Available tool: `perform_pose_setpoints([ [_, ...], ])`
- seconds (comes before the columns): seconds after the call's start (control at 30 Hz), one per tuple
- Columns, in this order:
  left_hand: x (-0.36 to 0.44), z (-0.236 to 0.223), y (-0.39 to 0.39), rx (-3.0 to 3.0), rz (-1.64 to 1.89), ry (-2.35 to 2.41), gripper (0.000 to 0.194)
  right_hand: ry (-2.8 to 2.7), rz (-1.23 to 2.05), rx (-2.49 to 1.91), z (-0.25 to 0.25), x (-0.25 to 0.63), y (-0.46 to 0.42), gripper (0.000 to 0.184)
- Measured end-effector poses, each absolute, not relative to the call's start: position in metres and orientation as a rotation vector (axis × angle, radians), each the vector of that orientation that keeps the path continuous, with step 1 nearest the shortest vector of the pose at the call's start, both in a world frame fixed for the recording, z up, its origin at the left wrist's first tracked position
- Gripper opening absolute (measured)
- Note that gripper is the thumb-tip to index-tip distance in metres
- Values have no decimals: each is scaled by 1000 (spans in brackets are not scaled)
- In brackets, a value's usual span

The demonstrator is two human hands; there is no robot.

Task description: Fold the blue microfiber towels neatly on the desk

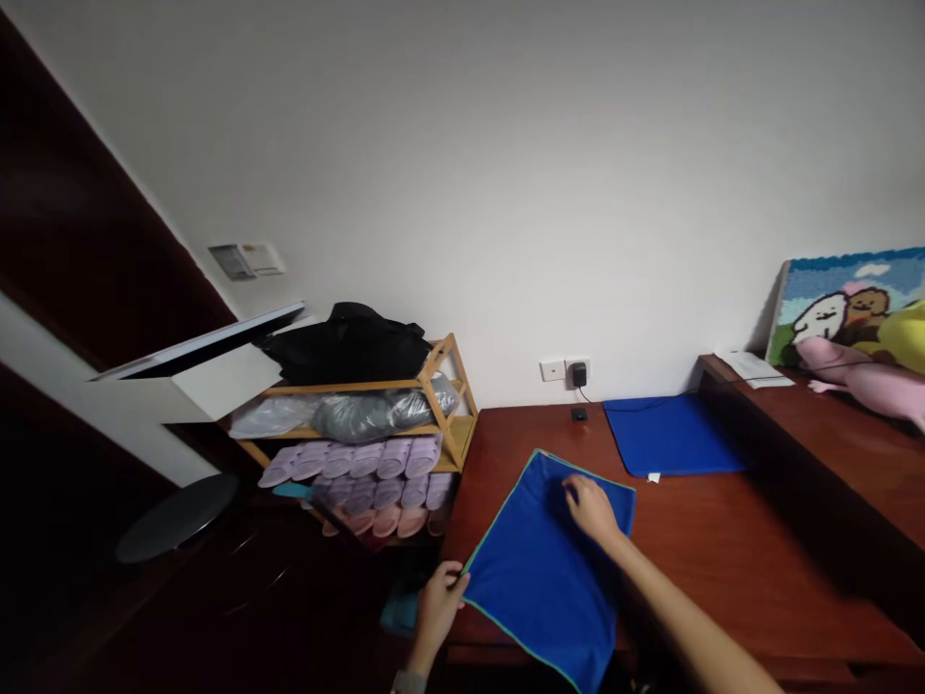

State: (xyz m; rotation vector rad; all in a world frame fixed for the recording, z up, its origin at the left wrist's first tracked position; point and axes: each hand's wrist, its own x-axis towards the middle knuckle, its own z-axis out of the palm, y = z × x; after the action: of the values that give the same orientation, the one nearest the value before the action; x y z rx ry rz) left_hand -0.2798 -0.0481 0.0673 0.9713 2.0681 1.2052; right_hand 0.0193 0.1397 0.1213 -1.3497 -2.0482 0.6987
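Observation:
A blue cloth [539, 559] with a green edge lies spread on the reddish-brown wooden table [723, 559], its near corner hanging over the front edge. At its left corner, my left hand [439, 602] pinches the hem between thumb and fingers. My right hand [589, 509] is over the upper right part of the cloth, fingers bent downward; whether they grip the fabric is hidden. Farther back on the table lies a second blue cloth [672, 436], flat, with a small white tag at its front edge.
Left of the table stands a wooden rack [452, 424] with rows of slippers [390, 458] and a black bag [351, 347] on top. A black plug [579, 374] sits in the wall socket. On the raised right surface are a pink plush toy [859, 376] and a picture [845, 299].

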Motion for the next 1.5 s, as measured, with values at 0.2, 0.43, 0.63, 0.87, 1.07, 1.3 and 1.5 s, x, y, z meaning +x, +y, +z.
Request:
perform_pose_setpoints([
  [0.2,-283,58,-71,1131,1156,2070,73,-2225,355,-1964,24,93,57,64],
  [0.43,-264,56,-94,1044,1243,1933,70,-2470,312,-1885,34,123,81,64],
  [0.63,-228,41,-122,1156,993,1790,61,-2549,335,-1855,56,131,117,62],
  [0.87,-221,59,-110,1678,784,2184,30,-2441,353,-1761,53,118,150,64],
  [1.07,-178,79,-23,2073,853,2123,30,-2430,393,-1774,35,91,188,65],
  [1.3,-139,55,82,2317,639,2042,48,-2343,324,-1833,13,79,197,69],
  [1.5,-155,46,149,2234,357,2224,55,-2325,340,-1824,11,79,199,69],
])
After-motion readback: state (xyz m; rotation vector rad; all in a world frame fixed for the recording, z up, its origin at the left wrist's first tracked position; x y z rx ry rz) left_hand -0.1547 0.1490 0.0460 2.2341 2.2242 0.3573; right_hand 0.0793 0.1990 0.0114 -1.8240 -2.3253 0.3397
